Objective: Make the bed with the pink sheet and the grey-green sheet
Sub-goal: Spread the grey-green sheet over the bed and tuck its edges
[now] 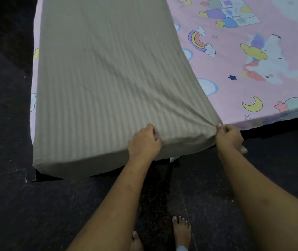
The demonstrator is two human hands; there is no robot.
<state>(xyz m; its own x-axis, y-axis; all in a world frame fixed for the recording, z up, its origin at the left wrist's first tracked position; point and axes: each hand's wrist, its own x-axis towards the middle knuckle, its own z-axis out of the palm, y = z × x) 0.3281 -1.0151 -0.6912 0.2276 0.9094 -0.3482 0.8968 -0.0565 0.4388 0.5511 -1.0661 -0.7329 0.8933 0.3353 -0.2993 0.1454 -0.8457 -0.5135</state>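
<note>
Both hands [186, 139] clamped on grey-green sheet [104, 78] over pink sheet [235, 57] (dark floor [35, 214] around)

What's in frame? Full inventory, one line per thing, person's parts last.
grey-green sheet: 1, grey-green with faint stripes, folded into a long band down the left side of the bed, near end draped over the bed edge
pink sheet: 1, pink with unicorn, rainbow, moon and cloud prints, spread over the bed, showing right of the grey-green sheet and as a strip along its left
floor: 1, dark, around the bed
left hand: 1, pinching the near edge of the grey-green sheet
right hand: 1, pinching the sheet's near right corner
forearms: 2, bare, reaching in from the bottom
feet: 2, bare, on the floor at bottom centre
</note>
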